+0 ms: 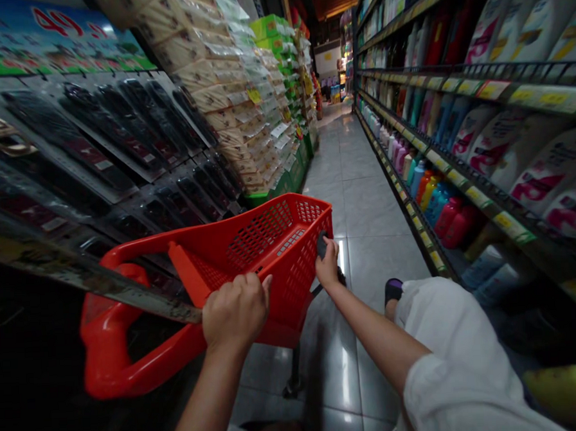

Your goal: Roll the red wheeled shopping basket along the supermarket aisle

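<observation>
My left hand (pixel 238 314) is closed in a fist around the far end of a long, worn grey bar (pixel 147 300), which comes in from the left edge. The fist overlaps the near side of a red plastic shopping cart (pixel 278 319); whether it also grips the cart is hidden. My right hand (pixel 328 265) pinches a small dark grey cloth-like piece (pixel 322 244) against the outer right end of the cart. The cart's visible basket has perforated walls and holds nothing I can make out. Its looped red handle (pixel 107 373) points to the left.
Shelves of shampoo-like bottles (pixel 551 169) line the right side. On the left hang dark packaged goods (pixel 119 121), with tall stacks of wrapped packs (pixel 228 96) beyond. A grey tiled aisle (pixel 347 154) runs ahead. A bent knee in white cloth (pixel 448 323) is at lower right.
</observation>
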`<state>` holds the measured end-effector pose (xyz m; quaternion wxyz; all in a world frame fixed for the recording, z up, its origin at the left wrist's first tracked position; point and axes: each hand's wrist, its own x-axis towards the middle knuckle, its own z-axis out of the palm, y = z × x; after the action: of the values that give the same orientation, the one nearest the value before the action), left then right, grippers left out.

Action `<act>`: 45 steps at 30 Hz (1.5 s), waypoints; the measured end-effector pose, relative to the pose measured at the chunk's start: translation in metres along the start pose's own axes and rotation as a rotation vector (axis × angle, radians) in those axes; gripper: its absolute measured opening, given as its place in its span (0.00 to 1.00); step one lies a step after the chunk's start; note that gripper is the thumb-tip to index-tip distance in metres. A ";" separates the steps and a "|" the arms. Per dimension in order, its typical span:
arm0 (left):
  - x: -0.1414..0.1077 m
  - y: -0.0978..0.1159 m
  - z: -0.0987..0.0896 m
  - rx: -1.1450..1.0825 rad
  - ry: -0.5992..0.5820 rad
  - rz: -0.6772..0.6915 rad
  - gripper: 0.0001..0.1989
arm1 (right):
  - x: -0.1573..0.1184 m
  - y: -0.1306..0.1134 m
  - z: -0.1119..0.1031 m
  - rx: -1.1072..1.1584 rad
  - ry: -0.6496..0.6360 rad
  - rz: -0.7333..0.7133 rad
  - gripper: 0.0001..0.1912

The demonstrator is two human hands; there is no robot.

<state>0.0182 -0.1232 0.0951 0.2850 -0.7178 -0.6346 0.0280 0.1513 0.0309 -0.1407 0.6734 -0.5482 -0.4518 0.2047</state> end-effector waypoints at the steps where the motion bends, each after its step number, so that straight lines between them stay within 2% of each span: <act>1: 0.001 0.000 0.000 0.004 -0.003 0.000 0.28 | -0.023 0.000 0.003 0.018 -0.022 -0.012 0.35; 3: 0.003 0.001 0.001 0.018 -0.006 -0.005 0.28 | -0.070 0.000 0.004 0.049 -0.110 -0.037 0.36; 5: 0.004 0.002 0.001 0.032 -0.007 -0.009 0.28 | -0.105 0.003 -0.003 0.087 -0.213 -0.082 0.37; 7: 0.004 0.003 0.000 0.042 -0.005 -0.017 0.28 | -0.118 0.010 -0.015 0.116 -0.336 -0.137 0.37; 8: 0.004 0.004 0.000 0.046 -0.003 -0.022 0.28 | -0.115 0.015 -0.021 0.118 -0.368 -0.148 0.37; 10: 0.003 0.005 -0.001 0.050 -0.004 -0.030 0.28 | -0.093 0.027 -0.034 0.086 -0.331 -0.107 0.34; 12: 0.002 0.006 -0.002 0.049 -0.008 -0.030 0.28 | -0.055 0.042 -0.042 0.013 -0.120 0.041 0.32; 13: 0.001 0.005 -0.002 0.048 -0.011 -0.028 0.28 | -0.034 0.049 -0.044 -0.007 -0.068 0.079 0.32; 17: -0.001 0.003 -0.001 0.045 -0.009 -0.010 0.27 | 0.040 0.070 -0.043 -0.031 -0.001 0.179 0.30; 19: -0.002 0.002 0.000 0.052 -0.003 -0.003 0.27 | 0.061 0.074 -0.038 -0.022 0.008 0.231 0.28; 21: -0.003 0.001 0.001 0.063 0.002 -0.003 0.27 | 0.069 0.074 -0.031 -0.005 -0.001 0.282 0.28; 23: -0.004 0.000 0.002 0.069 0.001 -0.002 0.27 | 0.062 0.070 -0.023 0.000 -0.010 0.324 0.29; 25: -0.005 -0.001 0.003 0.066 -0.007 0.003 0.26 | 0.043 0.064 -0.015 -0.004 -0.004 0.356 0.33; 30: -0.003 0.000 0.000 0.049 -0.028 0.000 0.27 | -0.041 0.045 0.004 -0.007 0.008 0.353 0.37; 32: -0.002 0.002 -0.002 0.046 -0.029 -0.011 0.27 | -0.075 0.039 0.011 0.028 0.017 0.278 0.36; 35: -0.001 0.003 -0.004 0.044 -0.032 -0.027 0.28 | -0.103 0.030 0.020 0.077 0.033 0.299 0.35; 37: 0.001 0.004 -0.004 0.038 -0.031 -0.032 0.28 | -0.099 0.022 0.026 0.121 0.069 0.420 0.34; 40: 0.003 0.006 -0.002 0.022 -0.029 -0.034 0.29 | -0.062 -0.001 0.031 0.236 0.105 0.555 0.35; 42: 0.004 0.006 -0.001 0.011 -0.038 -0.036 0.30 | -0.028 -0.022 0.031 0.314 0.104 0.521 0.37; 45: 0.006 0.006 -0.001 -0.007 -0.055 -0.036 0.30 | 0.015 -0.055 0.026 0.315 0.104 0.337 0.36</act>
<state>0.0250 -0.1185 0.0951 0.2654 -0.7062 -0.6552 0.0401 0.1255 0.0394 -0.0839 0.7293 -0.5137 -0.2811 0.3538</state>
